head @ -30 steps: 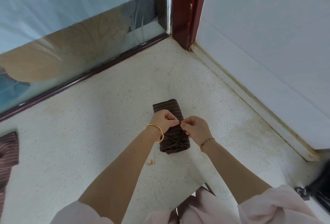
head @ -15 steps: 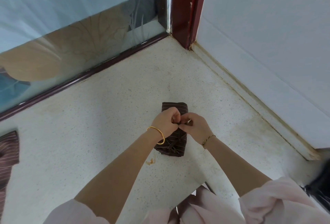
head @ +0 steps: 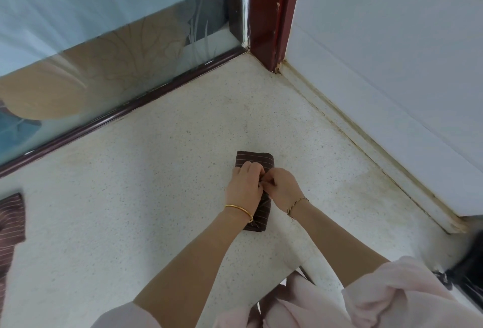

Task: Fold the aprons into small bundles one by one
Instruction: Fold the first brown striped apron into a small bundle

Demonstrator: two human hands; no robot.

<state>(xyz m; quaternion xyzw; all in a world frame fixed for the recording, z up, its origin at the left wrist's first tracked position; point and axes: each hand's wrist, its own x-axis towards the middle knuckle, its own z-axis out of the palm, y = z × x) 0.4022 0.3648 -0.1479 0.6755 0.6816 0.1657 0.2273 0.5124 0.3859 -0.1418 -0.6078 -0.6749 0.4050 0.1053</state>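
Apron bundle [head: 254, 159] beneath left hand [head: 244, 188] and right hand [head: 283, 188], both apparently in pinch on it.

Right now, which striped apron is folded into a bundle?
The bundle held by the left hand and right hand; the left-edge apron lies loose.

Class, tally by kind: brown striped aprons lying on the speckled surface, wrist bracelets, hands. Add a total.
Brown pinstriped fabric aprons: 2, folded bundle, left-edge apron
Wrist bracelets: 2, gold metal bangle, thin chain bracelet
Hands: 2, left hand, right hand
Total: 6
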